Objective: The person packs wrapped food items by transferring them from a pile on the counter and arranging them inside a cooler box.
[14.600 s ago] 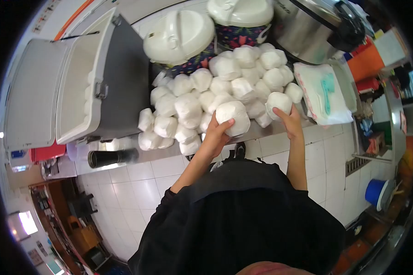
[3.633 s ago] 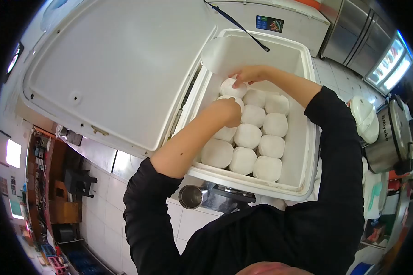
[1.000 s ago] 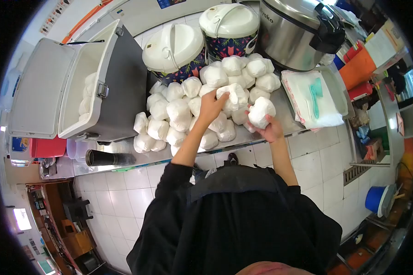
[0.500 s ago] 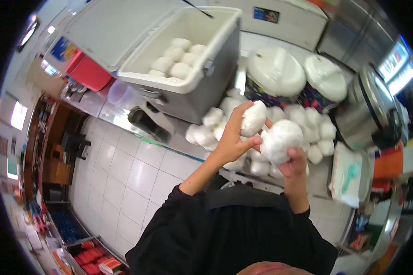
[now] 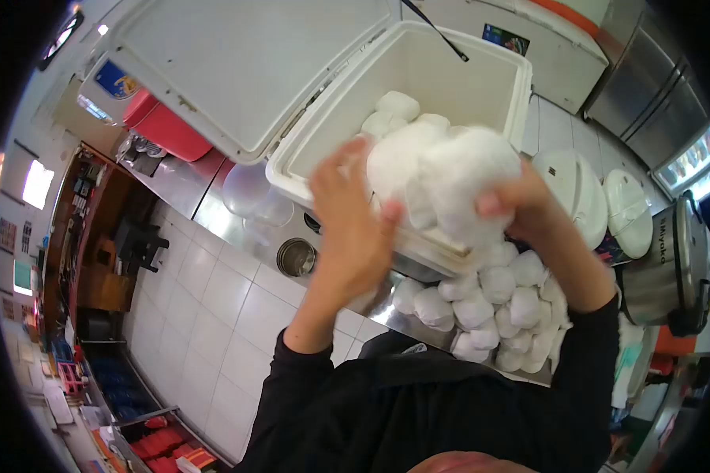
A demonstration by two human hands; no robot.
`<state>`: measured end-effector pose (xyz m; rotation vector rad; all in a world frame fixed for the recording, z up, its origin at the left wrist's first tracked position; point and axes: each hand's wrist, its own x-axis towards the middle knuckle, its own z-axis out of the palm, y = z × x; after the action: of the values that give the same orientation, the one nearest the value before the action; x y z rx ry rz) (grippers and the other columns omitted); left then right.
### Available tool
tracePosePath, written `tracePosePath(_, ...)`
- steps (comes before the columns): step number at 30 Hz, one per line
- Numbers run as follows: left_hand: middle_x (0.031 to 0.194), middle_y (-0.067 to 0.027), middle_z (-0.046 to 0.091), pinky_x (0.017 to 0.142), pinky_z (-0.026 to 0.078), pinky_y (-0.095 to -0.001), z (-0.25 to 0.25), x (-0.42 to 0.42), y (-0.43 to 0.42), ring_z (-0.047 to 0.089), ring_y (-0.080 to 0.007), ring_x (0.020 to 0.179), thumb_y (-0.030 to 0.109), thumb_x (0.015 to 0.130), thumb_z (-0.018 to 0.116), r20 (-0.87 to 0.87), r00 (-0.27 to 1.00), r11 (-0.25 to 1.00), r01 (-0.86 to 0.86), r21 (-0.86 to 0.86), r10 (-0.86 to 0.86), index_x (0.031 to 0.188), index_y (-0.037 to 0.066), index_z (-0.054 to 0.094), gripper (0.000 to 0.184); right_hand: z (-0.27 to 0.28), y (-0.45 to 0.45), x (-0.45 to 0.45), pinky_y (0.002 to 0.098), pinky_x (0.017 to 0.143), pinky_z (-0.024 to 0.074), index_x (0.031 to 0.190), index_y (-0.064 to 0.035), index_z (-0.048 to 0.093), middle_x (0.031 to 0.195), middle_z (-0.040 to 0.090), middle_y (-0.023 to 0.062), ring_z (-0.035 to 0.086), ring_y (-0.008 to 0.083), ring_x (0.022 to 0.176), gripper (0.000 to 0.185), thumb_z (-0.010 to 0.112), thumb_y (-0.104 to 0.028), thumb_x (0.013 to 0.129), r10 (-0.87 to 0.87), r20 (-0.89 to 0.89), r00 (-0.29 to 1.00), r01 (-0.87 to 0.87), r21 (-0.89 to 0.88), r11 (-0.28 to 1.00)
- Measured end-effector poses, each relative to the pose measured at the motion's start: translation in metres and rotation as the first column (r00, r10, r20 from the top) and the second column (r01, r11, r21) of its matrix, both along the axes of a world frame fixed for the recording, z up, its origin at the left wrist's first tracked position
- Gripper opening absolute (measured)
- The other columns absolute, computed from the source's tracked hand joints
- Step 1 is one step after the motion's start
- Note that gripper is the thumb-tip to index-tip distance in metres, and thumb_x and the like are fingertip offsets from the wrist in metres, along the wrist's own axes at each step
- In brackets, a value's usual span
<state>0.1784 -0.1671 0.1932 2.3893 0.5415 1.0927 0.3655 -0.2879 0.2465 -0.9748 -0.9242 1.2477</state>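
Observation:
Two round white wrapped bundles, a left one (image 5: 402, 162) and a right one (image 5: 473, 185), are held over the front of an open cooler box (image 5: 323, 142); both are smeared by motion. My left hand (image 5: 347, 229) is curved against the left bundle, its thumb by the lower side. From the right, my right hand (image 5: 528, 201) grips the right bundle, thumb on its near face. Behind them, more white bundles (image 5: 397, 104) lie inside the cooler. Below its front corner, several bundles (image 5: 473, 311) are heaped on the metal counter.
The cooler's lid (image 5: 244, 63) stands open at the left. A metal cup (image 5: 297, 257) and a clear plastic tub (image 5: 244, 189) are beside the cooler. White-lidded containers (image 5: 568, 189) and a steel pot (image 5: 655, 260) stand at the right. A black strap (image 5: 438, 30) hangs over the cooler's far rim.
Both hands have moved from above the heap to over the cooler with the bundles. The camera has shifted, so the cooler appears nearer and the heap lower.

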Motion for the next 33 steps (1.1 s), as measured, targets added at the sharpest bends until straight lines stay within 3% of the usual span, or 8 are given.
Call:
tracePosePath(3,0.129,-0.0193,0.044,0.097,0.033,-0.0389,0.006,-0.002,0.056,0.043,-0.0279,0.120,0.039,0.096,0.044,0.334,0.931,0.985,-0.109,-0.132,0.148,0.133,-0.004,0.036,0.058,-0.010,0.055,0.029,0.0320,0.086,0.0487,0.118,0.0014,0.054,0.108,0.061,0.0106,0.060,0.0198,0.100,0.057,0.072,-0.021,0.069,0.013,0.051,0.999,-0.001,-0.233,0.973)
tracePosePath(10,0.109,-0.0127,0.058,0.084,0.040,-0.0350,-0.024,0.020,0.089,0.055,-0.0227,0.101,0.025,0.092,0.054,0.458,0.885,0.992,-0.025,-0.122,0.078,0.121,0.000,0.048,0.039,-0.054,0.107,0.030,0.0342,0.094,0.0436,0.123,0.0000,0.051,0.119,0.055,0.0109,0.052,0.0243,0.112,0.068,0.075,-0.026,0.065,0.253,0.015,0.967,-0.176,-0.678,0.714)
tracePosePath(14,0.083,-0.0140,0.060,0.064,0.043,-0.0355,-0.008,0.019,0.096,0.059,-0.0305,0.072,-0.001,0.084,0.050,-0.014,0.993,0.985,0.114,-0.126,-0.117,0.090,0.001,0.060,0.011,-0.078,0.123,0.011,0.0326,0.091,0.0425,0.117,-0.0003,0.055,0.113,0.056,0.0117,0.051,0.0244,0.109,0.064,0.075,-0.027,0.062,0.115,-0.008,0.993,-0.083,-0.744,0.663)
tracePosePath(17,0.084,-0.0162,0.058,0.066,0.042,-0.0316,0.008,0.018,0.109,0.055,-0.0306,0.069,-0.006,0.083,0.043,-0.427,0.772,0.876,0.351,-0.331,-0.471,0.093,-0.001,0.059,0.019,-0.087,0.121,0.006,0.0315,0.091,0.0440,0.118,-0.0073,0.056,0.112,0.058,0.0057,0.052,0.0186,0.109,0.055,0.072,-0.018,0.067,0.232,0.117,0.966,-0.076,-0.729,0.680)
tracePosePath(24,0.094,-0.0221,0.060,0.077,0.044,-0.0423,0.007,0.031,0.121,0.057,-0.0410,0.085,-0.007,0.078,0.043,-0.619,0.605,0.864,0.320,-0.388,-0.501,0.097,-0.001,0.059,0.026,-0.074,0.115,0.027,0.0290,0.085,0.0469,0.116,-0.0020,0.057,0.110,0.059,0.0067,0.056,0.0174,0.103,0.055,0.071,-0.020,0.066,0.086,0.024,0.996,-0.039,-0.745,0.666)
tracePosePath(28,0.110,-0.0242,0.059,0.089,0.044,-0.0425,-0.007,0.040,0.126,0.055,-0.0402,0.106,-0.007,0.074,0.041,-0.575,0.464,0.726,0.561,-0.398,-0.673,0.105,-0.001,0.062,0.038,-0.060,0.108,0.030,0.0290,0.081,0.0483,0.116,0.0012,0.057,0.107,0.060,0.0090,0.058,0.0179,0.096,0.057,0.071,-0.021,0.065,0.135,0.042,0.990,-0.059,-0.746,0.663)
tracePosePath(30,0.118,-0.0241,0.058,0.094,0.042,-0.0419,0.003,0.047,0.128,0.053,-0.0389,0.114,-0.007,0.072,0.040,-0.622,0.292,0.668,0.510,-0.541,-0.726,0.109,-0.001,0.063,0.045,-0.061,0.109,0.033,0.0306,0.081,0.0488,0.115,0.0022,0.057,0.107,0.060,0.0113,0.059,0.0184,0.095,0.057,0.071,-0.021,0.064,0.338,0.065,0.939,-0.181,-0.743,0.644)
tracePosePath(33,0.123,-0.0219,0.057,0.096,0.042,-0.0410,-0.005,0.042,0.130,0.053,-0.0400,0.114,-0.008,0.069,0.038,-0.658,0.349,0.728,0.491,-0.478,-0.667,0.111,-0.001,0.063,0.049,-0.048,0.114,0.044,0.0327,0.082,0.0495,0.111,0.0053,0.058,0.109,0.061,0.0163,0.061,0.0226,0.097,0.055,0.072,-0.021,0.064,0.626,0.221,0.748,-0.157,-0.857,0.490)
